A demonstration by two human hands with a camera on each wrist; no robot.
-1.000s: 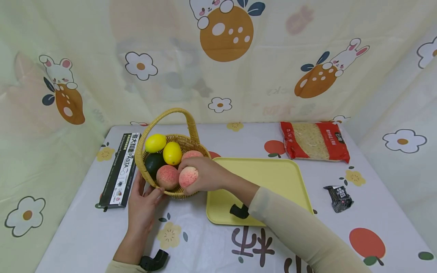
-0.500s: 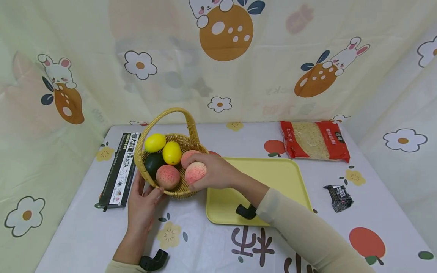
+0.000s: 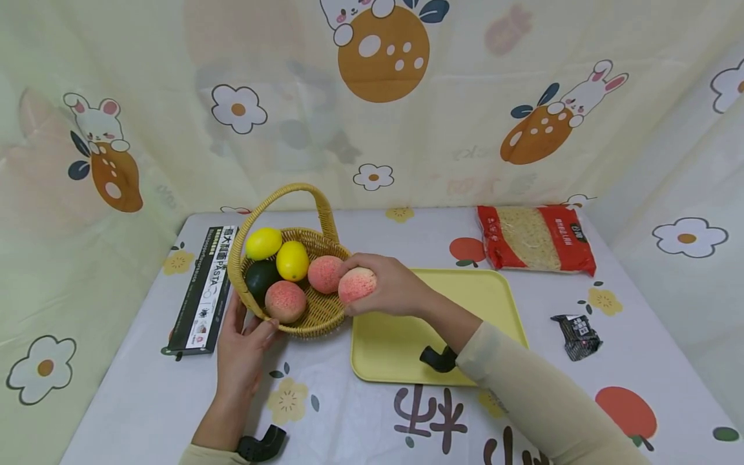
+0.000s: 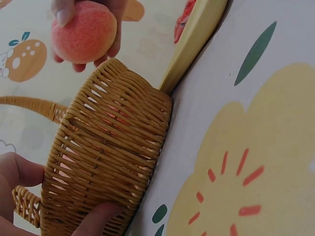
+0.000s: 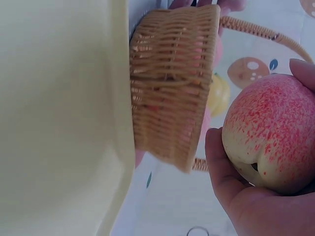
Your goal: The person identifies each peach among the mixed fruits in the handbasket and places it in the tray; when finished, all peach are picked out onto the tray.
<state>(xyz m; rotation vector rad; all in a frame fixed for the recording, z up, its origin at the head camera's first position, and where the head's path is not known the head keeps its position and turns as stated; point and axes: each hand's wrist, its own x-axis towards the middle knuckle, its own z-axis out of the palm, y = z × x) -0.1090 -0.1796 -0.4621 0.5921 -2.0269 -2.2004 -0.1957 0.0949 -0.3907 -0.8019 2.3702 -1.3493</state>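
While the left grip (image 3: 243, 352) holds the basket (image 3: 314, 328), a peach (image 3: 357, 285) lies clasped within the right grip (image 3: 395, 289).

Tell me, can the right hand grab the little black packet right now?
Probably not: the right hand is busy holding a peach, though nothing covers the black packet.

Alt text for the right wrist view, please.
The right hand holds a round pink-and-cream peach apart from a tan woven wicker basket. A flat, smooth pale-yellow tray fills the picture's left side.
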